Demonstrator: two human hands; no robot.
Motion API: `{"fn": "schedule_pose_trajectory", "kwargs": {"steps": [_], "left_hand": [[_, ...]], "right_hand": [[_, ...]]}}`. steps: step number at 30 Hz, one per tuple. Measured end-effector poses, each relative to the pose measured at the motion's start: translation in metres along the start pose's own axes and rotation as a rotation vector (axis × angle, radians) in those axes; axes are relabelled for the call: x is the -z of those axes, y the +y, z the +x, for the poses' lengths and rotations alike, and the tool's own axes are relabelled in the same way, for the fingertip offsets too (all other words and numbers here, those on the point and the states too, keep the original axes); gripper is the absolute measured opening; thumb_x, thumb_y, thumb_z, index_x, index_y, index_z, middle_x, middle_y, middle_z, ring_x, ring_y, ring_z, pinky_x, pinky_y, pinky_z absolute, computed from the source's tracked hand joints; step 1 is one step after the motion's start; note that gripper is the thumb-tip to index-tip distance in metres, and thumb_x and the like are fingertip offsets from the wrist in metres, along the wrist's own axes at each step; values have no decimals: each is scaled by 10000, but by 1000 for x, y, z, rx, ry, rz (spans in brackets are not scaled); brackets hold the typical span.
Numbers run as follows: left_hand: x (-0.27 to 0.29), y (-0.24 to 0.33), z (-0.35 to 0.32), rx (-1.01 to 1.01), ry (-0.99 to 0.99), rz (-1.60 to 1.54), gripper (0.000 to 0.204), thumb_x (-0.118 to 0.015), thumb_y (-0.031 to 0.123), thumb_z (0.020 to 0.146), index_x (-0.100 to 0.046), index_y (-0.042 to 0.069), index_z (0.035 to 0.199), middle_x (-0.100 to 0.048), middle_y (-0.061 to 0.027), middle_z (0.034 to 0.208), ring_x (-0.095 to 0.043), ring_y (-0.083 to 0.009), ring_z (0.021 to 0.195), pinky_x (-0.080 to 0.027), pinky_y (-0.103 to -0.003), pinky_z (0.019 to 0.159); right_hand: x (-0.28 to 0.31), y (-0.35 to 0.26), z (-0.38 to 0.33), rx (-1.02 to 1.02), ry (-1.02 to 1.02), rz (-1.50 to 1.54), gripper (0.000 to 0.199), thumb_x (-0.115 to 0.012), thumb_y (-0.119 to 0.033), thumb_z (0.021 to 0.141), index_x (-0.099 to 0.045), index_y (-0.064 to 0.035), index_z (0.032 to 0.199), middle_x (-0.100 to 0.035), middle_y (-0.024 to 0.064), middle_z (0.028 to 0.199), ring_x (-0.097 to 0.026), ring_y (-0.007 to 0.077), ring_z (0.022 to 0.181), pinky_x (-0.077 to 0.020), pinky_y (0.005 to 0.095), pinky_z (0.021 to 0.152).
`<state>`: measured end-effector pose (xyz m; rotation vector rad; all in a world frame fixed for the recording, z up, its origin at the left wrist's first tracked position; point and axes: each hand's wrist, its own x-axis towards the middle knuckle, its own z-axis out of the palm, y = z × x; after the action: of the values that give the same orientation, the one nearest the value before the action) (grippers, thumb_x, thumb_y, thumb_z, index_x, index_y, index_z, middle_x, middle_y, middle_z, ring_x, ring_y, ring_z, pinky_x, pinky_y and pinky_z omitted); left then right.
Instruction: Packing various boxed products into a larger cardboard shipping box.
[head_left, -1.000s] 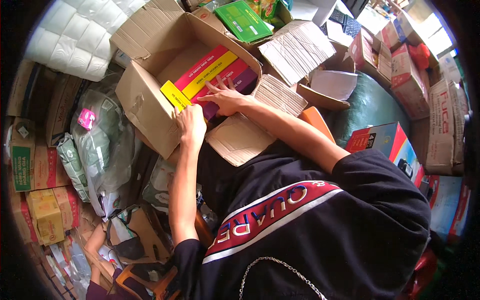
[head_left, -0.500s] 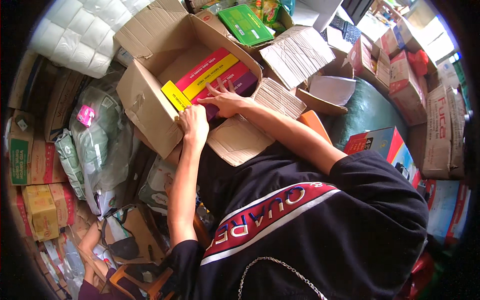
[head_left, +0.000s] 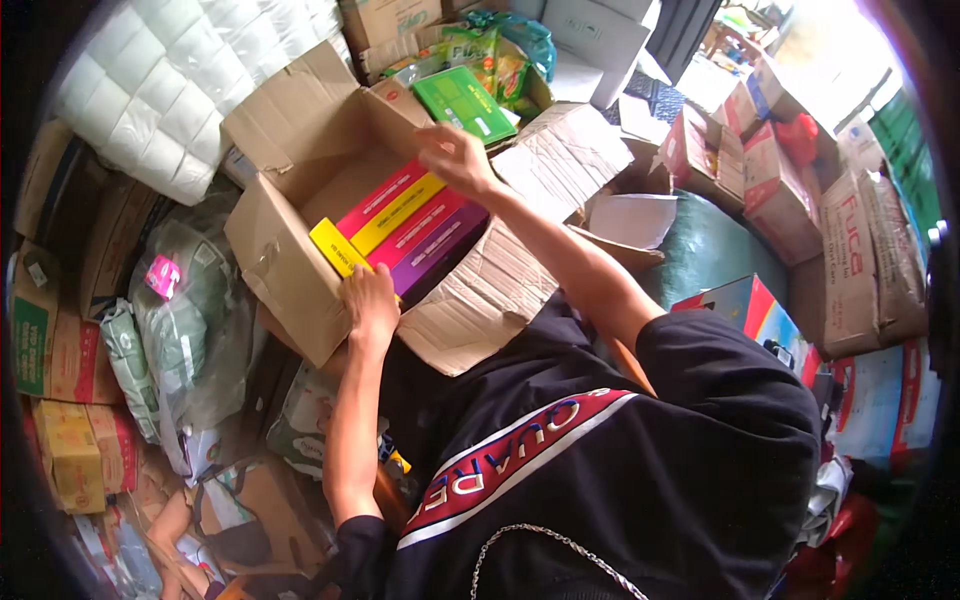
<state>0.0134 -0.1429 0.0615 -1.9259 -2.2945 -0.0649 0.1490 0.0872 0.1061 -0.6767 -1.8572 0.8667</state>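
- Currently: left hand (head_left: pixel 370 300) resting on near end of yellow pack (head_left: pixel 338 247), fingers curled over it, at front wall of open carton (head_left: pixel 275 265).
- Right hand (head_left: pixel 455 155) raised above carton's far side, fingers loosely bent, holding nothing visible.
- Inside carton: pink pack (head_left: pixel 382 197), purple pack (head_left: pixel 440 245), lying side by side with yellow one.
- Green box (head_left: pixel 465 103) just behind carton; white rolls (head_left: pixel 160 90) far left.

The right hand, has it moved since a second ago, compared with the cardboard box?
Yes. The right hand has lifted off the coloured packs inside the cardboard box and now sits up by its far edge, near the green pack.
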Motion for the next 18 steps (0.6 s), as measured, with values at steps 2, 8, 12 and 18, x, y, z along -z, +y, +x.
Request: {"fn": "schedule_pose_trajectory", "kwargs": {"steps": [2,8,12,18], "left_hand": [[3,-9,-5,79,-69,23,286,-758,134,800,-671,28,1051,-697,-172,1000,-649,-335,1041,-510,-464,898],[-3,14,16,-33,-70,-85,545,-854,180,747,-649,35,1230,-706,-161,1102,-592,-343,1197,-472,-476,1013],[-7,1,4,11,-101,-118,606,-872,170,734,-641,10,1271,-702,-185,1149,-560,-366,1275,-439,-506,1073],[9,1,0,84,-154,-87,633,-899,180,698,-645,29,1259,-694,-182,1135,-585,-338,1220,-473,-471,1028]], "right_hand": [[6,7,35,-14,153,-210,477,-780,-195,757,-689,-124,1221,-692,158,1177,-643,335,1111,-507,408,1003],[87,129,88,-579,32,-861,1317,-887,-650,574,-219,-188,1611,-146,252,1661,-138,543,1502,-227,604,1212],[71,123,77,-843,-251,-830,1627,-875,-802,410,-97,-50,1625,-68,346,1649,-94,551,1517,-82,604,1241],[53,98,68,-592,-261,-936,1554,-835,-790,517,17,-148,1648,-141,249,1674,-225,486,1510,-170,718,1170]]}}
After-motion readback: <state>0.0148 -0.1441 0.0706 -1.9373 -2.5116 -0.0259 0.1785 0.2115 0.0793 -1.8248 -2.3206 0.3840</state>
